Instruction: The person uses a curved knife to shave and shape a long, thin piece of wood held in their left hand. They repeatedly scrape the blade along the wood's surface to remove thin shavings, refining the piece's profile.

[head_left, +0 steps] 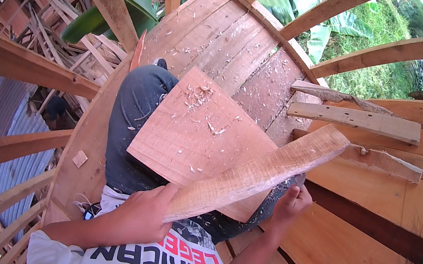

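A thick, slightly curved piece of wood [257, 173] slants across in front of me, from lower left to upper right. My left hand [147, 213] is closed round its near end. My right hand [292, 199] is curled beside the wood's right part, below its far end. Something small and dark shows at its fingers, too hidden to name. Across my lap lies a flat wooden board [205, 136] with wood shavings [200, 96] scattered on it. The curved piece passes above this board and covers part of it.
I sit on a plank floor [227, 39] strewn with shavings. Curved wooden ribs [19, 144] rise around its edge. Several wood offcuts [356, 120] lie to the right, near wide planks [381, 188]. Outside are scrap wood [47, 9], corrugated metal sheets [23, 151] and green plants [348, 48].
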`<state>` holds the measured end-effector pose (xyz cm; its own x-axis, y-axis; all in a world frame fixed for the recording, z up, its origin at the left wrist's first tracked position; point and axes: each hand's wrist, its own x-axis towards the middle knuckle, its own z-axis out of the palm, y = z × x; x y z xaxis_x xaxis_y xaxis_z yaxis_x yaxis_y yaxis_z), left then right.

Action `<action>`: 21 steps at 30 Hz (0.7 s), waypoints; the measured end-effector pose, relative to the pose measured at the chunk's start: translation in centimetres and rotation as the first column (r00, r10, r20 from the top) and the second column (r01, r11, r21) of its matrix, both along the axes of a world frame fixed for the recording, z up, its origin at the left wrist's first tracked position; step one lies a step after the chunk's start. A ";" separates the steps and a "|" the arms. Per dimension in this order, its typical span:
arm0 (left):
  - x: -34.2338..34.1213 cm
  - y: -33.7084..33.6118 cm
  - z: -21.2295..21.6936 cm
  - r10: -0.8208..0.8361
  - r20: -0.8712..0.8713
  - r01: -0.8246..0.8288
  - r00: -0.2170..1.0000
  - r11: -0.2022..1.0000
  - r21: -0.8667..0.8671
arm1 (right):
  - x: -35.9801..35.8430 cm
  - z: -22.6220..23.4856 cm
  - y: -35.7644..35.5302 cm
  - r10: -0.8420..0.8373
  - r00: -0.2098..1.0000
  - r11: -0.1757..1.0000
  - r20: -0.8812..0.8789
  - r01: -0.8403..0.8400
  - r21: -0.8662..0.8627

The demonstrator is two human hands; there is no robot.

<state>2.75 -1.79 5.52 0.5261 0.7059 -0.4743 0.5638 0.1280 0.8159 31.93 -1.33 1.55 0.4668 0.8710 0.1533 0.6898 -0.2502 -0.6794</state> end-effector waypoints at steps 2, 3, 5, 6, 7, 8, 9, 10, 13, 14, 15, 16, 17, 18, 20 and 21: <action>-0.9 -0.7 -0.3 -0.029 -0.043 0.022 0.999 0.990 -0.143 | 2.4 0.5 -0.5 -0.070 0.994 0.997 0.085 0.072 -0.022; -1.2 -0.8 -0.5 -0.039 -0.067 0.024 0.997 0.977 -0.214 | 2.3 1.2 -1.1 -0.065 0.996 0.998 0.061 0.066 -0.018; -1.4 -0.3 -0.9 -0.004 -0.054 -0.006 0.999 0.984 -0.180 | 1.4 1.6 -1.5 0.028 0.999 0.999 -0.017 -0.029 -0.037; -1.5 -0.3 -1.0 0.001 -0.044 -0.009 0.999 0.985 -0.172 | -0.3 1.3 -2.1 0.103 0.992 0.992 -0.072 -0.108 -0.066; -1.1 -0.1 -1.0 -0.003 -0.002 0.003 1.000 0.989 -0.151 | -1.7 0.7 -2.9 0.197 0.979 0.977 -0.053 -0.200 -0.074; -1.0 0.2 -1.0 0.009 0.031 -0.005 0.999 0.991 -0.136 | -3.3 -0.4 -3.1 0.304 0.952 0.947 -0.046 -0.307 -0.090; -0.8 0.3 -0.9 0.016 0.060 -0.009 0.998 0.993 -0.116 | -5.0 -0.5 -3.2 0.344 0.937 0.932 -0.064 -0.348 -0.095; -0.7 0.3 -0.7 0.007 0.059 0.001 0.998 0.991 -0.132 | -6.3 -0.3 -3.2 0.377 0.922 0.918 -0.089 -0.385 -0.098; -0.6 0.2 -0.2 -0.013 0.040 0.019 0.999 0.987 -0.159 | -5.2 0.0 -2.9 0.378 0.922 0.919 0.078 -0.364 -0.154; -0.7 -0.1 -0.4 -0.020 0.031 0.024 0.999 0.988 -0.154 | -4.6 -0.4 -2.6 0.291 0.954 0.946 0.069 -0.277 -0.166; -0.7 -0.2 -0.5 -0.026 0.031 0.030 0.999 0.988 -0.151 | -3.9 -0.2 -2.4 0.294 0.949 0.947 0.117 -0.273 -0.167; -0.6 0.0 -0.2 -0.056 0.007 0.056 0.998 0.980 -0.190 | -3.3 0.0 -2.2 0.297 0.941 0.948 0.164 -0.270 -0.167; -0.6 0.1 -0.1 -0.051 0.011 0.052 0.999 0.980 -0.190 | -3.1 0.1 -2.0 0.301 0.930 0.948 0.210 -0.269 -0.169; -0.5 0.0 -0.2 -0.043 0.020 0.046 0.999 0.980 -0.193 | -3.1 -0.1 -2.2 0.285 0.941 0.954 0.183 -0.259 -0.153; -0.3 -0.2 -0.3 -0.038 0.032 0.043 0.999 0.979 -0.202 | -2.8 -0.3 -2.3 0.276 0.931 0.961 0.238 -0.260 -0.095; -0.3 -0.3 -0.3 -0.044 0.034 0.050 0.998 0.977 -0.209 | -2.5 -0.4 -2.3 0.269 0.926 0.963 0.264 -0.261 -0.067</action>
